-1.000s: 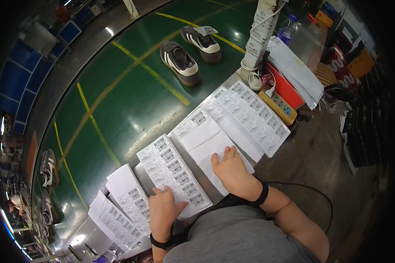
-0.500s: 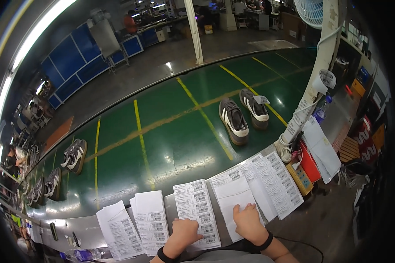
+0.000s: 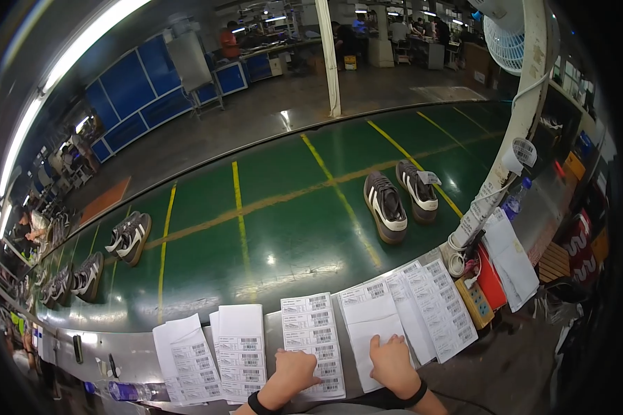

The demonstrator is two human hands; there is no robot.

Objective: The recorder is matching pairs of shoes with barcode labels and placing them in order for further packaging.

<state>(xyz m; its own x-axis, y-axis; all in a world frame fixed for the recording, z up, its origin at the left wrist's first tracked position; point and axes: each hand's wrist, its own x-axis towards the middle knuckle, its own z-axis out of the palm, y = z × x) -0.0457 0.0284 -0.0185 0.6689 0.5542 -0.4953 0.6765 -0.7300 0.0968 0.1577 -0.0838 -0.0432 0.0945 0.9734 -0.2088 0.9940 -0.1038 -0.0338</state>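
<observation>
Far left of both hands, 2 label sheets (image 3: pixel 187 360) lie w/ a 3rd, half-blank sheet (image 3: pixel 241 353) on the counter (image 3: pixel 128 356). Left hand (image 3: pixel 292 370) lies flat, fingers loosely spread, on the lower edge of a barcode label sheet (image 3: pixel 318 335). Right hand (image 3: pixel 392 360) presses flat, fingers together, on a blank white sheet (image 3: pixel 368 325), w/ more label sheets (image 3: pixel 443 308) just right of it. Beyond, 2 sneakers (image 3: pixel 400 200) ride a green conveyor (image 3: pixel 277 228). Best to keep palms flat so sheets don't slide or overlap.
</observation>
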